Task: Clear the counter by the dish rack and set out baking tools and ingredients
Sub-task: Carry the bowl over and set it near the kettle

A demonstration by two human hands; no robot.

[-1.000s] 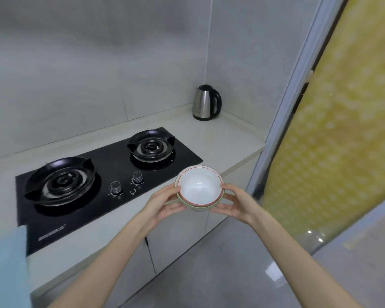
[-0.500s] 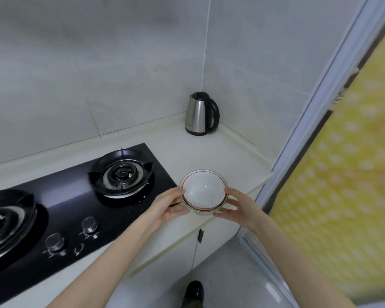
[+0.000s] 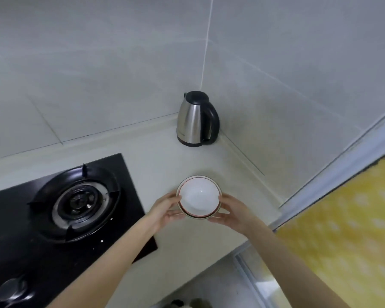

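Observation:
A small stack of white bowls (image 3: 198,196) with red-lined rims is held between both hands above the pale counter (image 3: 165,165), to the right of the stove. My left hand (image 3: 165,210) grips the stack's left side, thumb at the rim and fingers under it. My right hand (image 3: 232,211) grips the right side the same way. Whether the stack touches the counter cannot be told.
A steel electric kettle (image 3: 196,121) with a black handle stands in the back corner. A black gas hob (image 3: 73,203) with a burner fills the left. A white door frame (image 3: 342,165) and a yellow patterned panel (image 3: 342,230) bound the right.
The bowls and both hands have moved forward from off the counter's front edge to over the counter between hob and wall. The view has swung right and closer.

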